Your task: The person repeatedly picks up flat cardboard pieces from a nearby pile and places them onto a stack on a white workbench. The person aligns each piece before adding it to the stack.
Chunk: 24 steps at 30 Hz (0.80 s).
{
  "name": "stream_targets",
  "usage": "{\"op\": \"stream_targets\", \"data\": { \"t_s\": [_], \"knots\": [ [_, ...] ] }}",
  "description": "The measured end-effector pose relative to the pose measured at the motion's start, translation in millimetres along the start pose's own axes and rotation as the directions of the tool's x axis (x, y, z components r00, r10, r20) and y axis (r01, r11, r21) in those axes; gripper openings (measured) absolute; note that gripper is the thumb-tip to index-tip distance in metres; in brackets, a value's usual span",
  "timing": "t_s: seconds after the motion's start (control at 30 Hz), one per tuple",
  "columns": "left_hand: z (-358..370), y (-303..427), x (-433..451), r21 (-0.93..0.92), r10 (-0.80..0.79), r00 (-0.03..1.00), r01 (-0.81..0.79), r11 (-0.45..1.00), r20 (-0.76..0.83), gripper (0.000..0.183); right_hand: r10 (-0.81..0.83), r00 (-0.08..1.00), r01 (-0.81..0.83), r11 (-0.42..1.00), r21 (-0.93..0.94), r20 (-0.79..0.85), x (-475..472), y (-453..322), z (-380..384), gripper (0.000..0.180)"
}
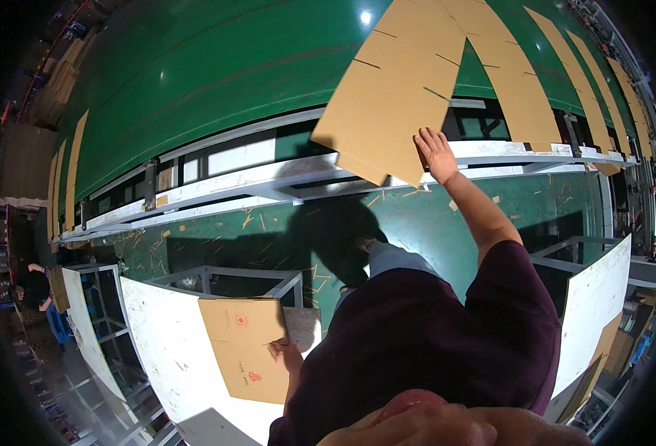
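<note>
My right hand grips the near right edge of a large brown cardboard sheet with short slots cut into it. The sheet slopes from the green conveyor belt over the metal side rail, its near end jutting past the rail. Low on the left, my left hand is at the right edge of flat printed cardboard with red marks and writing. Its fingers curl over the edge; the thumb cannot be seen clearly. This printed cardboard rests on a white tabletop.
More slotted sheets lie along the belt to the right. The metal rail crosses before me. Cardboard scraps litter the green floor. A second white-topped table stands at the right. Another person is at the far left.
</note>
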<state>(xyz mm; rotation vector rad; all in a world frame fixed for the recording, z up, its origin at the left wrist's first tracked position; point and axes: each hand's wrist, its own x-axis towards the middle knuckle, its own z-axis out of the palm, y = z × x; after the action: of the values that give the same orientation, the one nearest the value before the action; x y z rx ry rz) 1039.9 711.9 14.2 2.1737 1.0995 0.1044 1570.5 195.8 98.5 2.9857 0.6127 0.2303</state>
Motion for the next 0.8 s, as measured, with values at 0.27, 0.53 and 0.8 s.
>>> {"op": "stream_targets", "data": {
  "t_s": [0.27,0.53,0.8],
  "knots": [
    [-1.8,44.2,-0.3,0.613,-0.011,0.997,-0.041,0.789,0.082,0.07,0.157,0.915,0.173,0.679,0.713,-0.372,42.2,-91.6,-150.9,0.015],
    [4.4,58.1,1.3,0.611,-0.014,0.996,-0.043,0.791,0.089,0.065,0.688,0.676,-0.147,-0.225,0.963,0.264,40.9,-143.2,11.1,0.019],
    [12.0,63.6,-0.8,0.557,-0.015,0.997,0.057,0.829,-0.079,0.062,0.772,0.327,-0.21,-0.503,0.838,0.545,96.2,-180.4,25.9,0.037]
  ]
}}
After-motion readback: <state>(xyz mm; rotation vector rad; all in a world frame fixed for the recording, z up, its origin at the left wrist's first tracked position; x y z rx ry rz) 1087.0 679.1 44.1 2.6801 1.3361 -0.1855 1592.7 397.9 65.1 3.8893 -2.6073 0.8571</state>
